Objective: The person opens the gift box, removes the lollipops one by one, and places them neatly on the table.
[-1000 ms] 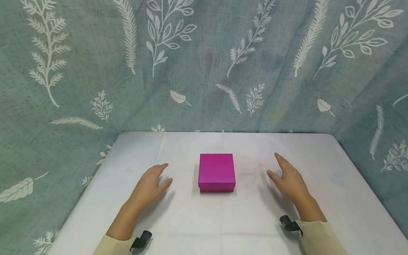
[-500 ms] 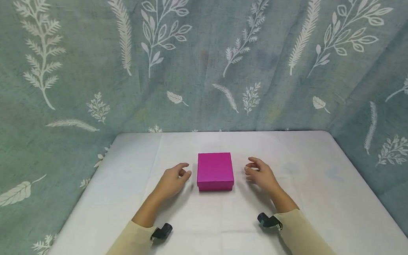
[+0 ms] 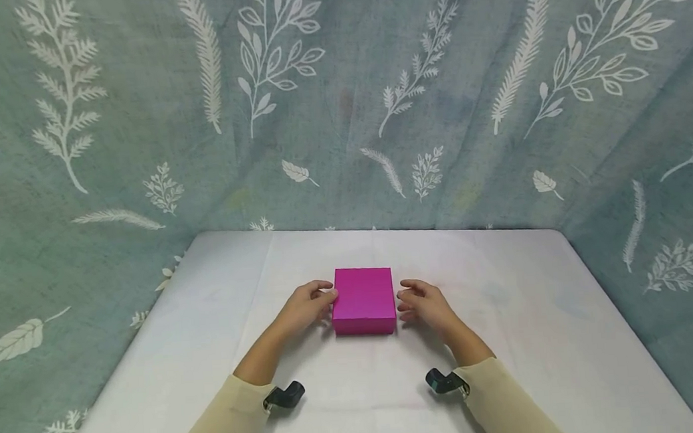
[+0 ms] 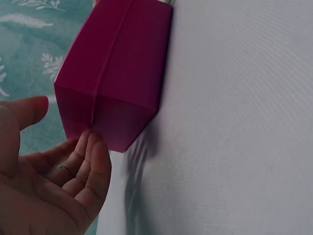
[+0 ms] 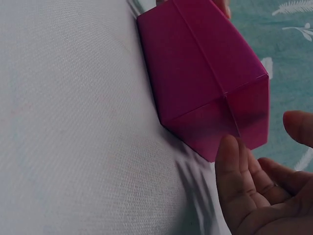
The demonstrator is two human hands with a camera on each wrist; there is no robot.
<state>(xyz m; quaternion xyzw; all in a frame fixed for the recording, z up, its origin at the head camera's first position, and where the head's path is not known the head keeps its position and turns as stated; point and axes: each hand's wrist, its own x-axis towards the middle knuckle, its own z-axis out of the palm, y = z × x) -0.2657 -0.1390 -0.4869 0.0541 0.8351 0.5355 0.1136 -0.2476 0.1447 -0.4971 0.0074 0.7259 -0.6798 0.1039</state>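
A magenta lidded box (image 3: 363,297) sits on the white cloth, its lid seam visible low on the sides in both wrist views. My left hand (image 3: 304,308) is at the box's left side, thumb near the top edge. In the left wrist view its fingertips (image 4: 98,142) are right at the side wall, and the thumb stands apart from the lid. On the opposite side my right hand (image 3: 428,306) has loosely bent fingers close to the wall. Its fingertips (image 5: 229,144) overlap the lower part of the box in the right wrist view, thumb held away.
White cloth (image 3: 503,380) covers the table, whose far edge meets a green-blue leaf-patterned curtain (image 3: 339,109). Small black cameras are strapped at the left cuff (image 3: 285,395) and right cuff (image 3: 444,381).
Both hands have moved inward from wide apart to the two sides of the box, their fingers bending more. The box has stayed in place; the head view has shifted slightly.
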